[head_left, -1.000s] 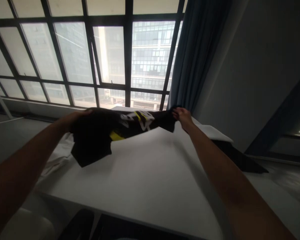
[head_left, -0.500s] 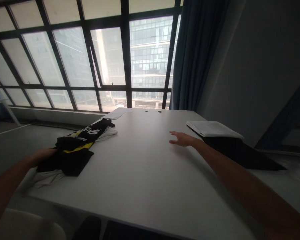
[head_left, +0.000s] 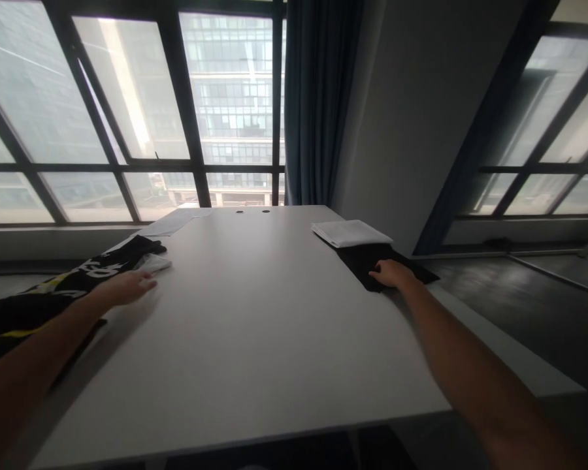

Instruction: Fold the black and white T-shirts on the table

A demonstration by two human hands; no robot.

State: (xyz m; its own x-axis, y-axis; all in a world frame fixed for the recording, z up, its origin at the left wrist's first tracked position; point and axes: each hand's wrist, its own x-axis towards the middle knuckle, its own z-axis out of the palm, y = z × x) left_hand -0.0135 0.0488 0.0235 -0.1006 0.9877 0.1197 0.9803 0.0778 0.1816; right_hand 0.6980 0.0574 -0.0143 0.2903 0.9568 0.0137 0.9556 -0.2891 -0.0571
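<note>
At the right of the white table (head_left: pixel 255 326), my right hand (head_left: pixel 392 273) has its fingers closed at the near edge of a black cloth (head_left: pixel 355 261). A folded white cloth (head_left: pixel 351 233) lies on the far part of that black cloth. My left hand (head_left: pixel 130 287) hovers over the table's left side, fingers apart and holding nothing. Beside it is a pile of black clothing (head_left: pixel 112 261) with white lettering and yellow parts, and a white piece (head_left: pixel 153 263) pokes out near my fingers.
White paper (head_left: pixel 171 224) lies at the table's far left corner. Two dark round holes sit near the far edge. Behind stand large windows (head_left: pixel 230 98), a blue curtain (head_left: pixel 318 98) and a grey pillar (head_left: pixel 396 130).
The view has turned right. My left hand has left the black clothing and moved right over the table. My right hand has gone from above the bare table to the black cloth.
</note>
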